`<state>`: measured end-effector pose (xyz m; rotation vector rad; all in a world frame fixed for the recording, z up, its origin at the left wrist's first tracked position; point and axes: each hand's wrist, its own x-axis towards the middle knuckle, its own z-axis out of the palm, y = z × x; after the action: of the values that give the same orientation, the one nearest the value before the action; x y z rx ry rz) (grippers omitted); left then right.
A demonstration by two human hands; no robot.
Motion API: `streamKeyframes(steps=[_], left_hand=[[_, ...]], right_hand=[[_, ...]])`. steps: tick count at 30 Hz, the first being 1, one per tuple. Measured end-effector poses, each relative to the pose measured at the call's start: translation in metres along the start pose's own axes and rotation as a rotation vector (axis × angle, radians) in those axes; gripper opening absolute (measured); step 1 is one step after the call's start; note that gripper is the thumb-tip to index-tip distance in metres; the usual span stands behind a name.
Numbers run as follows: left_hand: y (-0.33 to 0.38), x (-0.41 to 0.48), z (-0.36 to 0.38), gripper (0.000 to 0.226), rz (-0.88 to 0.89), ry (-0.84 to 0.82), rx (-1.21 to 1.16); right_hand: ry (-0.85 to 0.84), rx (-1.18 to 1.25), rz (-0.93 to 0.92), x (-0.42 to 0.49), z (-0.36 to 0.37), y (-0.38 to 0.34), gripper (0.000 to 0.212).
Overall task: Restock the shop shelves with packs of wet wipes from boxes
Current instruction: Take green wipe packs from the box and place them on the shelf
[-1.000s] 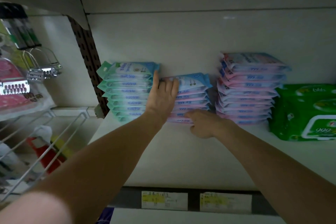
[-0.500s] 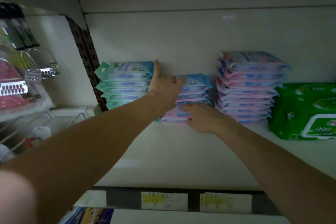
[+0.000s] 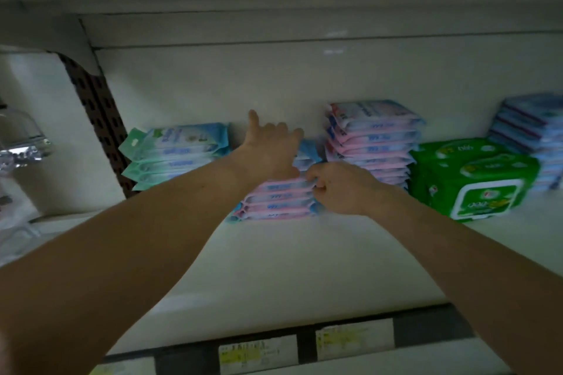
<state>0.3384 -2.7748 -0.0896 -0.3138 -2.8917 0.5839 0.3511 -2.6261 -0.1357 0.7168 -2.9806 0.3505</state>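
Your left hand (image 3: 268, 155) lies flat atop the pink stack (image 3: 274, 202), right hand (image 3: 338, 189) pinching its right end, packs running crosswise

The white shelf (image 3: 274, 268) carried, left to right, a teal stack (image 3: 176, 155), a low pink stack (image 3: 274, 201), a taller pink stack (image 3: 374, 143), a green pack (image 3: 475, 176) and a blue stack (image 3: 530, 131). Price labels (image 3: 257, 356) sat on its front edge.

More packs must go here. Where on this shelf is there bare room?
Bare: the shelf's wide front strip, between the stacks and the price labels. Crowded: the back row, where the teal stack, middle pink stack, tall pink stack and green pack stand close together.
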Motion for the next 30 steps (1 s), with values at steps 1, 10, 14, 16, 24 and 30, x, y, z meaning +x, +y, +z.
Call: streamKeyframes(steps=[1, 10, 14, 16, 24, 30], left_hand=[[0.006, 0.003, -0.008, 0.068, -0.005, 0.037, -0.035], [0.068, 0.035, -0.052, 0.074, 0.012, 0.305, -0.165], [0.084, 0.056, -0.052, 0.088, 0.024, 0.14, -0.161], [0.085, 0.062, -0.048, 0.083, -0.003, 0.084, -0.17], [0.09, 0.069, -0.045, 0.074, -0.046, 0.058, -0.108], [0.091, 0.072, -0.044, 0.074, -0.049, 0.118, -0.123]], right_hand=[[0.055, -0.014, -0.014, -0.003, -0.006, 0.005, 0.029], [0.467, -0.039, -0.024, -0.009, -0.074, 0.074, 0.028], [0.295, -0.117, 0.037, 0.009, -0.08, 0.106, 0.045], [0.289, -0.087, 0.054, 0.016, -0.077, 0.115, 0.043], [0.301, -0.09, -0.019, 0.025, -0.082, 0.127, 0.034], [0.407, 0.058, -0.053, -0.013, -0.082, 0.123, 0.023]])
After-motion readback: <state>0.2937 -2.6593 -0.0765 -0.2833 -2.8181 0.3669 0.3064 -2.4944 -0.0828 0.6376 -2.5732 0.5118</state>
